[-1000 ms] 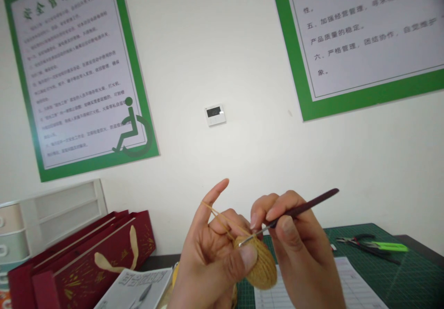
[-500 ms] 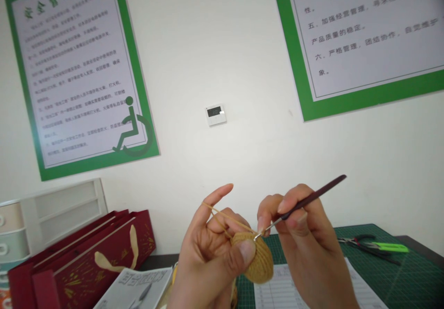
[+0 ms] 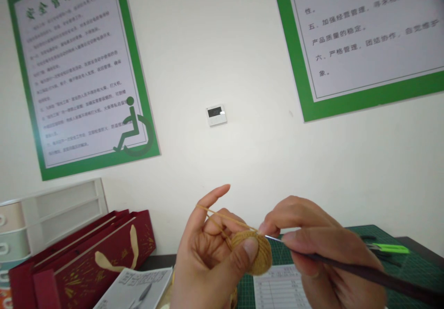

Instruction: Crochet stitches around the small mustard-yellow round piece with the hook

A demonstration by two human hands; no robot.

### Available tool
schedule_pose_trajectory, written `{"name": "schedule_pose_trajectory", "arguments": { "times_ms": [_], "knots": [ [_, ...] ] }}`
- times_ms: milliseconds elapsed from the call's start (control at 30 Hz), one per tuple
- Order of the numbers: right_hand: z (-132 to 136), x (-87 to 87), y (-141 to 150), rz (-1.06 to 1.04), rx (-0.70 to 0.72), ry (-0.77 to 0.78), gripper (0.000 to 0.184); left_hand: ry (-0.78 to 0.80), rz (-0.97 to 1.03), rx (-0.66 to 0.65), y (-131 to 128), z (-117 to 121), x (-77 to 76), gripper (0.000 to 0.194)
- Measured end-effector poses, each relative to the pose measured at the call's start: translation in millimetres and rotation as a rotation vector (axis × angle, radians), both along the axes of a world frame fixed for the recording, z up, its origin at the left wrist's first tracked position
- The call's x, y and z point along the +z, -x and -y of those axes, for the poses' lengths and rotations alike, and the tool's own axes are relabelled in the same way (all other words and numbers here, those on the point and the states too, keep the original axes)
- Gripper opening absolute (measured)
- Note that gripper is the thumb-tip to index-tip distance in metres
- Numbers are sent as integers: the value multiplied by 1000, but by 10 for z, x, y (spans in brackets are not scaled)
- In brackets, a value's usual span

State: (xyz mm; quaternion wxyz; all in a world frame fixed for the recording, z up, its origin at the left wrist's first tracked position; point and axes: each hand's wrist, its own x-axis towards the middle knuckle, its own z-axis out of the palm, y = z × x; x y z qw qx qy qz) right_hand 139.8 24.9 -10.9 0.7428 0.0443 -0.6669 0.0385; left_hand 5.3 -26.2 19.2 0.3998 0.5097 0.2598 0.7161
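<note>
Mustard crochet piece (image 3: 264, 256) sits pinched in the left hand (image 3: 211, 265), yarn (image 3: 225, 217) looped over its raised finger, likely for tension, while the right hand (image 3: 322, 242) pinches the hook (image 3: 360, 270), seemingly steadying its tip beside the work

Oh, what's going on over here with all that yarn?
Someone is crocheting. The left hand pinches a small mustard-yellow ribbed piece between thumb and fingers, with the yarn looped around its raised index finger. The right hand holds a dark-handled hook, its metal end up at the top edge of the piece. The piece is held above a green cutting mat, where a printed sheet lies.
</note>
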Motion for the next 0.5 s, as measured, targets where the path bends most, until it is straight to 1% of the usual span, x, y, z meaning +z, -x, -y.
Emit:
{"name": "schedule_pose_trajectory", "arguments": {
  "times_ms": [67,100,167,200,333,433,467,500],
  "knots": [
    [7,-39,22,-15,-108,-44,19,6,7,-7,-5,2,-2,75],
    [15,-58,39,-50,-161,-64,19,10,13,-17,-6,4,-1,75],
    [36,-84,68,-161,-243,-54,17,28,29,-50,-4,13,1,75],
    [45,-90,77,-169,-273,-90,15,41,39,-71,-1,18,3,74],
    [59,-77,89,-119,-305,-97,14,85,61,-139,13,27,6,74],
    [40,-89,129,-153,-287,-118,11,83,60,-160,21,18,0,73],
    [30,-100,146,-200,-286,-113,13,78,57,-163,22,14,-3,73],
    [19,-111,160,-199,-283,-94,14,72,54,-164,22,11,-5,73]
  ]
}}
